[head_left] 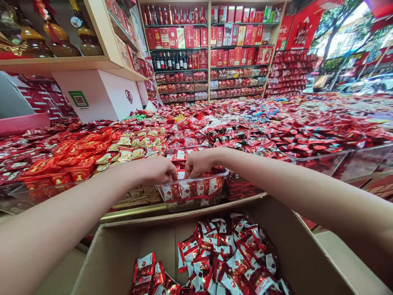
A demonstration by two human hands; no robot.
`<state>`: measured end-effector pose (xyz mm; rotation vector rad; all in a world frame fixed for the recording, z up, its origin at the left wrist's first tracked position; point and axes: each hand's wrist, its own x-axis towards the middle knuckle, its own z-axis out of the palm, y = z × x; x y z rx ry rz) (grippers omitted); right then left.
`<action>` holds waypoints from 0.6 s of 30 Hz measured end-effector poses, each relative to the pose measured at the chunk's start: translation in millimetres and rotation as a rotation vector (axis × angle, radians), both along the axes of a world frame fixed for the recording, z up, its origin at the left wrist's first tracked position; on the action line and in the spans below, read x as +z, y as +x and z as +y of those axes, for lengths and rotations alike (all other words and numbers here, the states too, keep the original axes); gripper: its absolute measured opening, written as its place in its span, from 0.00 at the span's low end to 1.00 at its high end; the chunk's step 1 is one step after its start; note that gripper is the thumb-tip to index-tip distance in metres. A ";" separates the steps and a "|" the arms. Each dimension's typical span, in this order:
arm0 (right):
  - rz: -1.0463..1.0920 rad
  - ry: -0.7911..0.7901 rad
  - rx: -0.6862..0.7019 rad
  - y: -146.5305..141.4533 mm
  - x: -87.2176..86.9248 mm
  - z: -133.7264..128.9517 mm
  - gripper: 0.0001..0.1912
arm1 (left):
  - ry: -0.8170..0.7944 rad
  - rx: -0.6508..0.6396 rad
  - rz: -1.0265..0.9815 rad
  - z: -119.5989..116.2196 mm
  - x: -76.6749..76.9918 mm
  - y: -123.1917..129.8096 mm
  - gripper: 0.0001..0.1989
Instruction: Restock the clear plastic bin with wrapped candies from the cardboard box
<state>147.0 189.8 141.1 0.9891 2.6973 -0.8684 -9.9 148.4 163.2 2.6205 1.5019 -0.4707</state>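
Both of my hands are over a clear plastic bin [196, 201] filled with red-and-white candy packets [186, 189]. My left hand [162, 170] reaches in at the bin's left side, its fingers curled down among the packets. Close beside it, my right hand [198, 162] is bent at the wrist, with its fingers closed and pointing down. The fingertips of both hands are partly hidden, so I cannot tell what is pinched. Below my arms stands an open cardboard box [147, 235]. Loose red-and-white candy packets [227, 254] lie in it, heaped mostly to the right.
Red packets [67, 157] and gold-and-white packets [132, 147] are piled left of the bin. More wrapped sweets [325, 127] spread to the right behind clear dividers. A wooden shelf [209, 61] with bottles and boxes stands behind. A wooden cabinet [101, 63] juts out at upper left.
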 end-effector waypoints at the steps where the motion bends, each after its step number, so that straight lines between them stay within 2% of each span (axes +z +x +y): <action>1: -0.008 -0.005 -0.001 0.3 1.7 -1.3 0.14 | -0.011 0.002 -0.009 0.3 0.1 1.1 0.16; 5: -0.031 -0.005 0.003 2.7 12.4 -6.1 0.15 | -0.060 0.018 -0.040 1.3 1.0 5.3 0.15; 10: -0.091 0.166 -0.013 6.7 22.1 -12.1 0.11 | -0.089 0.057 -0.062 1.1 1.9 9.8 0.11; 13: -0.162 0.218 0.004 7.5 19.5 -13.8 0.14 | -0.084 0.069 -0.068 1.2 2.2 12.0 0.10; 18: -0.119 0.233 0.018 9.5 11.8 -9.1 0.19 | -0.082 0.068 -0.057 3.0 1.2 13.1 0.10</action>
